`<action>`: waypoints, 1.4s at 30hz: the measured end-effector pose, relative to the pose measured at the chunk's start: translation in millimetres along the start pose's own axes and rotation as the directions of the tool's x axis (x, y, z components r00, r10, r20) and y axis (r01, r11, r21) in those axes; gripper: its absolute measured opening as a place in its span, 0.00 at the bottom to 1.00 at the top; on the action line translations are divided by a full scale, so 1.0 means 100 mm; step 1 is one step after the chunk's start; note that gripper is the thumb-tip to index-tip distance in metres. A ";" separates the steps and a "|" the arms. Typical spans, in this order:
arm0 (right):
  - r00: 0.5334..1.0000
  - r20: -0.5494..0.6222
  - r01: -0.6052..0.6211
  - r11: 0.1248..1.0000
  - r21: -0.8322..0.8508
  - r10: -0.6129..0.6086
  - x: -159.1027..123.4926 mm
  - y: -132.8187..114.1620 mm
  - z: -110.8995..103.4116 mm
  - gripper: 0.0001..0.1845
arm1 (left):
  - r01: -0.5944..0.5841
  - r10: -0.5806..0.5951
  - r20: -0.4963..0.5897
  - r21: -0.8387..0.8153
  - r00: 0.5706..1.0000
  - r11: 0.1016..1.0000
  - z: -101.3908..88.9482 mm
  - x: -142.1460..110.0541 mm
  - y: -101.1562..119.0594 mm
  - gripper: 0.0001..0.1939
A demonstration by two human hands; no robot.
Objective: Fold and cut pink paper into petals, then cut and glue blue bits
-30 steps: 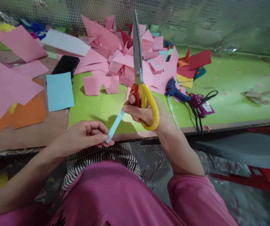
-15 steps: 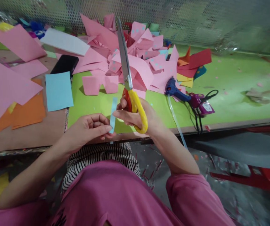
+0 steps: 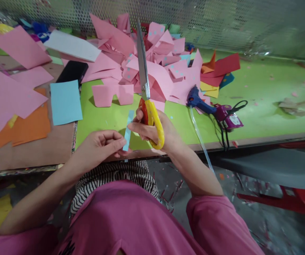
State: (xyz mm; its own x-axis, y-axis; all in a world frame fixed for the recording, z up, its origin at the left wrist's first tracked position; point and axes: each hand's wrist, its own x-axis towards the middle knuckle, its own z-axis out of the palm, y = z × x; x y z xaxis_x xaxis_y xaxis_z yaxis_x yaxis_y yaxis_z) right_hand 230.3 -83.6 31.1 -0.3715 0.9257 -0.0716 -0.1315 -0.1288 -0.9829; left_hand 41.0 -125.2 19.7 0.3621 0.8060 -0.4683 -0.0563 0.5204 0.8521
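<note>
Between thumb and fingers, my left hand point(image 3: 104, 144) pinches the lower end of a narrow light-blue paper strip point(image 3: 128, 131). My right hand point(image 3: 152, 129) is wrapped round the scissors point(image 3: 144, 71), which have yellow and red handles. Their blades are together and point away from me, over the pink paper. My right thumb tip touches or nearly touches the strip's upper part; I cannot tell which. Just beyond the hands, a pink paper cutout with a notch point(image 3: 113, 95) lies on the green tabletop point(image 3: 94, 122).
Pink paper pieces point(image 3: 112, 69) are heaped at the back. A blue glue gun point(image 3: 198, 101) with a clear glue stick lies right, beside a small purple box point(image 3: 228, 117). Leftward are a light-blue sheet point(image 3: 66, 102), a black phone point(image 3: 72, 72) and orange paper point(image 3: 32, 125). A grey stool seat point(image 3: 271, 168) stands right.
The strip tilts slightly more to the right at its top, and the scissors have turned a little with the right hand. Both hands keep their holds.
</note>
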 end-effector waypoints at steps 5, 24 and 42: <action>0.998 -0.020 0.067 0.997 0.024 -0.067 0.01 0.04 -0.02 0.24 | 0.011 -0.006 0.070 -0.068 0.998 0.998 -0.01 0.00 -0.06 0.15; 0.985 0.165 0.030 0.997 0.077 -0.042 -0.05 0.06 0.05 0.24 | 0.043 0.017 0.150 -0.390 0.989 0.920 0.14 0.01 -0.08 0.19; 0.993 0.047 -0.117 0.983 0.143 0.111 -0.30 0.17 0.07 0.25 | -0.290 0.250 -0.345 -0.067 0.905 0.955 0.04 0.05 0.04 0.13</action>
State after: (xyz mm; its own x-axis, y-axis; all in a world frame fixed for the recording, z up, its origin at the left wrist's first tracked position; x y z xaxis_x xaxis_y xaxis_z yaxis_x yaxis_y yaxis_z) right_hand 232.8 -116.5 18.1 -0.4270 0.8877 -0.1724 -0.2172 -0.2858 -0.9334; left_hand 46.2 -120.4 21.7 -0.0080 0.9566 -0.2914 -0.2212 0.2825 0.9334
